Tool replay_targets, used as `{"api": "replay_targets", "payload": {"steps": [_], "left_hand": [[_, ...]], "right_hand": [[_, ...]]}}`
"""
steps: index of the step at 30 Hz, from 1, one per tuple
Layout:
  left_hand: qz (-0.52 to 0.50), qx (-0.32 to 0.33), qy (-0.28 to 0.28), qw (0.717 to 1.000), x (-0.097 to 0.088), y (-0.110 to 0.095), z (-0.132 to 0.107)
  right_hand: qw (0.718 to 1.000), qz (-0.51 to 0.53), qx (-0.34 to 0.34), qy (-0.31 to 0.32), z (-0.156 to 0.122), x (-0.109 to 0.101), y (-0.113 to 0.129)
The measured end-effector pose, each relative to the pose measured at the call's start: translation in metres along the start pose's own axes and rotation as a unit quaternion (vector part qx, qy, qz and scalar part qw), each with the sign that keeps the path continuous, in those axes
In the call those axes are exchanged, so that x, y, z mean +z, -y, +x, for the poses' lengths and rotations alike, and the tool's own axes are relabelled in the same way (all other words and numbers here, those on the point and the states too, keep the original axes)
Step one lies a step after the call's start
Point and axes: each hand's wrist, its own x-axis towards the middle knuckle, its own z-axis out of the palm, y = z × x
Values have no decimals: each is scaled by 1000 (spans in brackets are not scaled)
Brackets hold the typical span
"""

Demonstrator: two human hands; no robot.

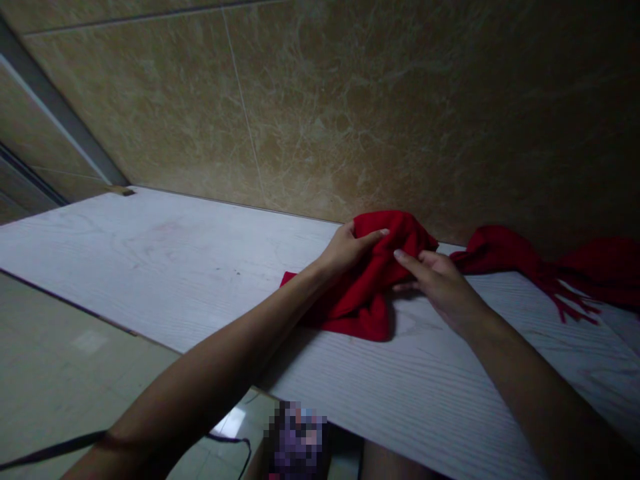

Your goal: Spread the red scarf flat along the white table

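Surroundings: a pale wood-grain tabletop (pixel 165 267) runs against a brown marbled tile wall (pixel 350 113); a dark strap (pixel 45 452) trails over the floor at lower left; nothing lies between the hands and the cloth.
Left hand (pixel 347 250): fingers curled over the bunched top of the red scarf (pixel 370 287), gripping the fabric.
Right hand (pixel 440 283): fingers loosely extended, tips pressing the scarf's folds; whether it pinches them cannot be told.
Scarf: crumpled in a heap by the wall, its fringed end (pixel 575 300) trailing right.
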Motion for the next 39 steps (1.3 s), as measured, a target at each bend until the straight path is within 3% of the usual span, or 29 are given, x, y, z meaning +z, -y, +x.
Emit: {"api": "replay_targets", "payload": {"steps": [3,6,13,18,20,26,28,32,36,39], "left_hand": [[-23,11,-30,999,-4,4,5],[-94,-4,-5,996,-7,5,8],[-70,-223,146,961,-8,-2,0],[-98,-304,194,928,-7,1,-1],[-117,-293,178,932,-7,1,2],[-162,-179,65,968,-10,-9,9],[-173,-175,82,966,-8,-12,6],[-122,-211,177,953,-7,-8,-4],[-5,-243,174,954,-11,2,-7],[-27,-245,154,957,-10,3,-5]], "right_hand": [[996,69,-27,-56,5,0,7],[988,117,-57,-79,8,-2,11],[994,102,-22,-25,10,-12,7],[994,106,7,-20,9,-17,11],[993,111,18,-24,9,-18,13],[988,150,23,-41,10,-18,11],[979,190,29,-61,11,-15,10],[962,253,37,-93,13,-12,9],[955,264,23,-135,18,-21,8],[951,253,-2,-176,21,-27,10]]}}
